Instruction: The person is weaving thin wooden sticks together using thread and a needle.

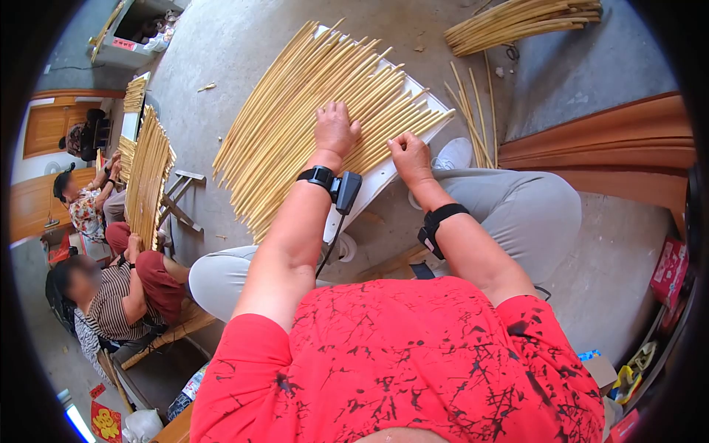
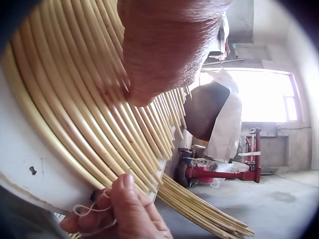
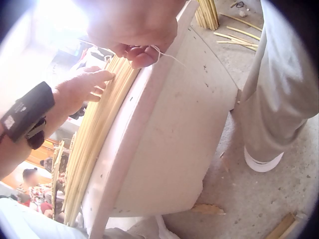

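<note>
A row of long peeled sticks (image 1: 288, 125) lies side by side on a white board (image 3: 164, 144). My left hand (image 1: 336, 133) rests on top of the sticks, its fingers extended over them. At the near end of the row, by the board's edge, my right hand (image 1: 410, 156) has curled fingers and pinches a thin white string (image 2: 83, 208). The string loops around the fingers in the left wrist view, and a loose end trails off over the board in the right wrist view.
A bundle of sticks (image 1: 521, 26) lies on the floor at the far right, with several loose sticks (image 1: 473, 111) nearer. At left, a seated person (image 1: 122, 295) is beside another stick-covered board (image 1: 148, 173). A wooden stool (image 1: 181, 199) stands between.
</note>
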`<state>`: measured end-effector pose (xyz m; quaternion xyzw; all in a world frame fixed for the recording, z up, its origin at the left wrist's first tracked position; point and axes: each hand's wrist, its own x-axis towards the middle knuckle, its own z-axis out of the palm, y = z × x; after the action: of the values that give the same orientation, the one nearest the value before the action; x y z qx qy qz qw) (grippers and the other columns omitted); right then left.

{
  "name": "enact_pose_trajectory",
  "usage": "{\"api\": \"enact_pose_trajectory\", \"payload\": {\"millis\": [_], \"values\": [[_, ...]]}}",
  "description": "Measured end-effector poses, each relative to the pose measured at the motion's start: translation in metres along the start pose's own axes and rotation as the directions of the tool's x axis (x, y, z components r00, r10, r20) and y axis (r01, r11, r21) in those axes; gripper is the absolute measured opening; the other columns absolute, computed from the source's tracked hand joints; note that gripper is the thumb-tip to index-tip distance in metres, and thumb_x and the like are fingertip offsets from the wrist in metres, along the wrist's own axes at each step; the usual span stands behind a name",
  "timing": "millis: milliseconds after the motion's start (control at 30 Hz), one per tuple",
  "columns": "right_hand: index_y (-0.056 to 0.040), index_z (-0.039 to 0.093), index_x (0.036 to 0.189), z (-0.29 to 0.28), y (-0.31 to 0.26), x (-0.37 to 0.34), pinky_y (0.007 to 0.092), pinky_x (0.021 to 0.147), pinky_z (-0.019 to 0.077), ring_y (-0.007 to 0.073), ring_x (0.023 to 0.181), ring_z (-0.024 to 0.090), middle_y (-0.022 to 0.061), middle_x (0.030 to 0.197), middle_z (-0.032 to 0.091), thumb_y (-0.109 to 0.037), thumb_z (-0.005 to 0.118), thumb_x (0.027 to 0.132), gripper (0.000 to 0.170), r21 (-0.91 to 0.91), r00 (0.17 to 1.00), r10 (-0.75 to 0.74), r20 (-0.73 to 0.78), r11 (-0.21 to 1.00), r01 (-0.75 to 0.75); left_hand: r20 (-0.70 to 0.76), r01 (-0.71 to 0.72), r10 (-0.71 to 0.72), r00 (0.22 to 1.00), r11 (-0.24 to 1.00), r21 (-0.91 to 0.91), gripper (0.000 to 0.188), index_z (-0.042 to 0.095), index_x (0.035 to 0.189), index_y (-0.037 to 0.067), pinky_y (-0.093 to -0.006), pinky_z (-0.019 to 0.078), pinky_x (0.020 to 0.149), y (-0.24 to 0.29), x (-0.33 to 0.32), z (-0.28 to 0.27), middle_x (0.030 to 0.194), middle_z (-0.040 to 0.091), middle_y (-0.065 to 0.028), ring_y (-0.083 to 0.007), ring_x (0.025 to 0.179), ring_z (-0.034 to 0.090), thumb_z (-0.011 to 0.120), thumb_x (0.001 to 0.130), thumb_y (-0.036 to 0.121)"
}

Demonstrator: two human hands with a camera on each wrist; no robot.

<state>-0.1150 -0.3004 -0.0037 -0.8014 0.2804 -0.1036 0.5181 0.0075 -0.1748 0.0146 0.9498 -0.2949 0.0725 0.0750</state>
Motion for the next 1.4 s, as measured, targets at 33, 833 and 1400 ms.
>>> {"api": "enact_pose_trajectory", "payload": {"millis": [33, 833, 1400], "values": [[-0.0069, 0.059, 0.069, 0.0, 0.0, 0.0, 0.0401, 0.063, 0.0469, 0.0327, 0.067, 0.06, 0.014, 0.067, 0.061, -0.026, 0.062, 0.073, 0.02, 0.004, 1.0, -0.005, 0.0, 1.0, 0.005, 0.028, 0.04, -0.038, 0.999, 0.998, -0.053, 0.03, 0.052, 0.084, 0.006, -0.0404, 0.0392, 0.079, 0.001, 0.001, -0.005, 0.086, 0.054, -0.0126, -0.0318, 0.086, 0.049, 0.065, 0.067, 0.027], [-0.0071, 0.057, 0.068, 0.0, -0.001, -0.001, 0.0402, 0.063, 0.0471, 0.0327, 0.068, 0.06, 0.0131, 0.068, 0.062, -0.025, 0.063, 0.073, 0.019, 0.039, 1.0, 0.023, 0.012, 0.999, -0.023, 0.019, 0.006, -0.004, 1.0, 0.998, -0.063, 0.037, 0.05, 0.088, 0.005, -0.0424, 0.0378, 0.081, 0.008, -0.003, -0.003, 0.092, 0.051, -0.0142, -0.034, 0.087, 0.045, 0.068, 0.063, 0.026], [-0.0052, 0.057, 0.068, 0.001, -0.001, 0.0, 0.037, 0.059, 0.0464, 0.0284, 0.062, 0.059, 0.0122, 0.064, 0.06, -0.022, 0.064, 0.073, 0.019, 0.037, 1.0, -0.016, -0.016, 0.999, 0.016, 0.048, 0.034, -0.029, 0.998, 0.992, -0.119, 0.046, 0.049, 0.091, 0.004, -0.0408, 0.0366, 0.083, 0.006, -0.008, -0.003, 0.094, 0.049, -0.0141, -0.0338, 0.092, 0.042, 0.072, 0.06, 0.03]]}}
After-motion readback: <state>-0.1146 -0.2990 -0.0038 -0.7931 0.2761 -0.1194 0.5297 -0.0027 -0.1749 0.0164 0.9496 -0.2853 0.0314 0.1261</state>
